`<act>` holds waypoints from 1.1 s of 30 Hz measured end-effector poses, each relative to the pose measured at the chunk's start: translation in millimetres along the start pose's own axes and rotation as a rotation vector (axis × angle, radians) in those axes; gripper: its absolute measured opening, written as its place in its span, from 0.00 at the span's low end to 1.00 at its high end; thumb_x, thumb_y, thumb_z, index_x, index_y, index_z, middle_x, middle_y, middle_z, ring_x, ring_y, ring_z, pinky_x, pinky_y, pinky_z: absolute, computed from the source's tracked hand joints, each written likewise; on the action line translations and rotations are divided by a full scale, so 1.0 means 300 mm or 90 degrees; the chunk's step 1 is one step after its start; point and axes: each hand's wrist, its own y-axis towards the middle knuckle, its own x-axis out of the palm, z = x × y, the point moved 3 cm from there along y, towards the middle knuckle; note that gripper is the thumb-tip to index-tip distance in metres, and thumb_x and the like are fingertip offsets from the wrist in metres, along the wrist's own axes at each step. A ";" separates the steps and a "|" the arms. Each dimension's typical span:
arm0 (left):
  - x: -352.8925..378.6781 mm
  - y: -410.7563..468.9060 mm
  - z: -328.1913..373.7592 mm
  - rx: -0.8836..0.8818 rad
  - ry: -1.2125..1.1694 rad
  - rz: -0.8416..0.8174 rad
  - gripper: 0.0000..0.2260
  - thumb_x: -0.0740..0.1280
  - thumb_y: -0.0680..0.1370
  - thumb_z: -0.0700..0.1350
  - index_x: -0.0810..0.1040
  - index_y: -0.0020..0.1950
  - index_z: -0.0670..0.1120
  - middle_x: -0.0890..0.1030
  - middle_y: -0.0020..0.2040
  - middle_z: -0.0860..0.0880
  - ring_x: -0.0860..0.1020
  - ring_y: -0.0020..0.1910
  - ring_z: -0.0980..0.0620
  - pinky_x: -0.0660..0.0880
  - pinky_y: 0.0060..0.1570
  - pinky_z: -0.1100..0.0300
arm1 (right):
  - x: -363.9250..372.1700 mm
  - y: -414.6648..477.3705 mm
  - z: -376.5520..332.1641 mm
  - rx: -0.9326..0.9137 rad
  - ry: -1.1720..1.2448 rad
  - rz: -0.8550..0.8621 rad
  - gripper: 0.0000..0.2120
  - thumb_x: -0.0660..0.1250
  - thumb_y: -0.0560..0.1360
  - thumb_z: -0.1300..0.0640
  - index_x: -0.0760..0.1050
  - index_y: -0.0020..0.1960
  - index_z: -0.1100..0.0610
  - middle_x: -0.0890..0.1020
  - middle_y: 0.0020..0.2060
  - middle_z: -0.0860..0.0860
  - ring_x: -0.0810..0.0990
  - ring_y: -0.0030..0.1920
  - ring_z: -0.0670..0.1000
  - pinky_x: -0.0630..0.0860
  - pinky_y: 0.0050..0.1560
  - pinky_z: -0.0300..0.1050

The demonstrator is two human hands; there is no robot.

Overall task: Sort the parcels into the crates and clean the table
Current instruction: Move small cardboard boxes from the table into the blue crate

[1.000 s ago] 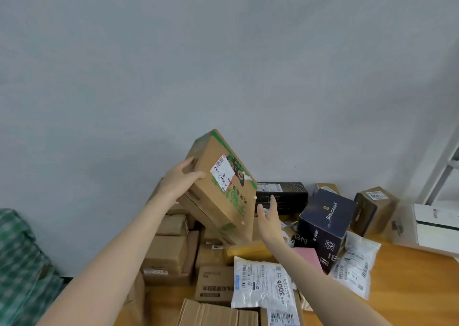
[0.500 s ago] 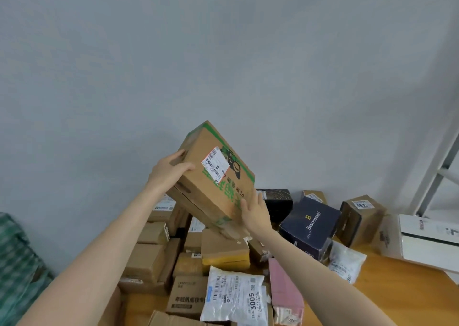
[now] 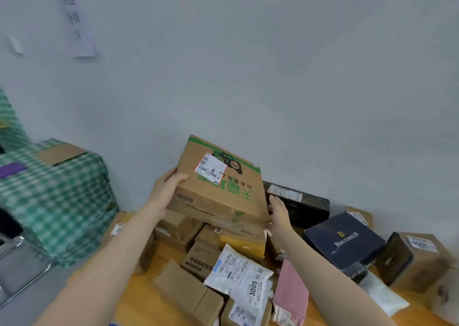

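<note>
Wooden table; cardboard boxes heaped directly on it.

A pale grey-blue wall filled everything above and behind the grip, softly and evenly lit. High up and far left of the grip, a paper sheet with handwritten characters hung on it, with a smaller paper scrap further left. Left of the grip stood something covered in green-checked cloth, a blurred metal frame below it. Beneath the grip lay an orange-toned wooden table.
</note>
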 end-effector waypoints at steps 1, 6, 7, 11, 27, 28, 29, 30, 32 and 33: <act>0.001 -0.008 0.011 0.036 0.067 0.010 0.20 0.69 0.71 0.52 0.74 0.63 0.58 0.80 0.57 0.53 0.77 0.56 0.51 0.74 0.51 0.57 | 0.006 -0.017 0.003 -0.039 -0.058 0.011 0.25 0.58 0.81 0.51 0.55 0.76 0.49 0.63 0.74 0.52 0.66 0.70 0.57 0.67 0.68 0.57; 0.051 -0.085 0.147 0.147 0.430 -0.007 0.33 0.65 0.61 0.60 0.67 0.67 0.69 0.72 0.68 0.57 0.70 0.66 0.51 0.67 0.56 0.57 | 0.089 -0.128 0.018 -0.362 -0.319 -0.176 0.25 0.53 0.81 0.45 0.53 0.76 0.45 0.53 0.72 0.34 0.55 0.72 0.39 0.53 0.72 0.41; 0.058 -0.089 0.168 0.164 0.455 -0.028 0.32 0.66 0.61 0.61 0.68 0.66 0.70 0.71 0.69 0.58 0.69 0.68 0.51 0.67 0.59 0.56 | 0.100 -0.129 0.021 -0.392 -0.332 -0.209 0.27 0.50 0.79 0.40 0.52 0.76 0.44 0.52 0.73 0.34 0.51 0.73 0.38 0.51 0.74 0.41; 0.056 -0.107 0.208 0.179 0.398 -0.106 0.27 0.67 0.59 0.62 0.70 0.58 0.75 0.73 0.66 0.59 0.70 0.66 0.53 0.67 0.66 0.52 | 0.072 -0.006 0.026 -0.294 -0.324 -0.103 0.26 0.51 0.81 0.50 0.51 0.78 0.53 0.58 0.75 0.51 0.57 0.75 0.54 0.57 0.74 0.58; 0.053 -0.072 0.088 0.066 0.084 -0.053 0.17 0.66 0.76 0.50 0.73 0.64 0.60 0.80 0.55 0.53 0.78 0.51 0.54 0.74 0.58 0.52 | -0.093 -0.078 -0.009 0.105 -0.084 -0.183 0.20 0.55 0.79 0.40 0.70 0.64 0.51 0.78 0.58 0.51 0.76 0.58 0.54 0.73 0.57 0.57; 0.034 -0.068 0.058 0.051 0.055 -0.036 0.18 0.66 0.76 0.50 0.73 0.65 0.59 0.80 0.55 0.52 0.78 0.52 0.52 0.74 0.60 0.50 | -0.090 -0.084 0.000 0.119 -0.048 -0.214 0.18 0.58 0.78 0.39 0.72 0.61 0.49 0.79 0.55 0.51 0.77 0.56 0.53 0.75 0.54 0.57; 0.016 -0.068 0.028 0.031 0.028 -0.023 0.19 0.66 0.76 0.51 0.72 0.66 0.58 0.80 0.55 0.52 0.78 0.53 0.51 0.74 0.60 0.49 | -0.090 -0.089 0.006 0.127 -0.021 -0.243 0.18 0.61 0.76 0.39 0.72 0.60 0.48 0.79 0.56 0.51 0.77 0.57 0.54 0.75 0.55 0.59; -0.010 -0.073 -0.009 0.004 0.001 -0.012 0.19 0.66 0.76 0.52 0.71 0.67 0.58 0.80 0.55 0.52 0.77 0.54 0.51 0.74 0.60 0.48 | -0.084 -0.094 0.009 0.128 -0.014 -0.272 0.19 0.64 0.74 0.39 0.72 0.61 0.47 0.79 0.57 0.52 0.76 0.58 0.55 0.75 0.57 0.62; -0.067 -0.092 -0.078 -0.039 -0.046 -0.009 0.19 0.66 0.76 0.53 0.70 0.67 0.57 0.79 0.54 0.50 0.77 0.53 0.50 0.76 0.54 0.49 | -0.059 -0.098 0.016 0.123 -0.027 -0.319 0.27 0.71 0.69 0.39 0.70 0.64 0.47 0.78 0.59 0.53 0.76 0.60 0.57 0.72 0.61 0.65; -0.114 -0.111 -0.113 -0.055 -0.069 -0.006 0.18 0.66 0.76 0.53 0.71 0.66 0.55 0.79 0.53 0.50 0.77 0.52 0.50 0.76 0.51 0.51 | -0.025 -0.101 0.031 0.115 -0.046 -0.344 0.32 0.73 0.65 0.38 0.69 0.65 0.47 0.78 0.60 0.53 0.76 0.61 0.57 0.71 0.62 0.65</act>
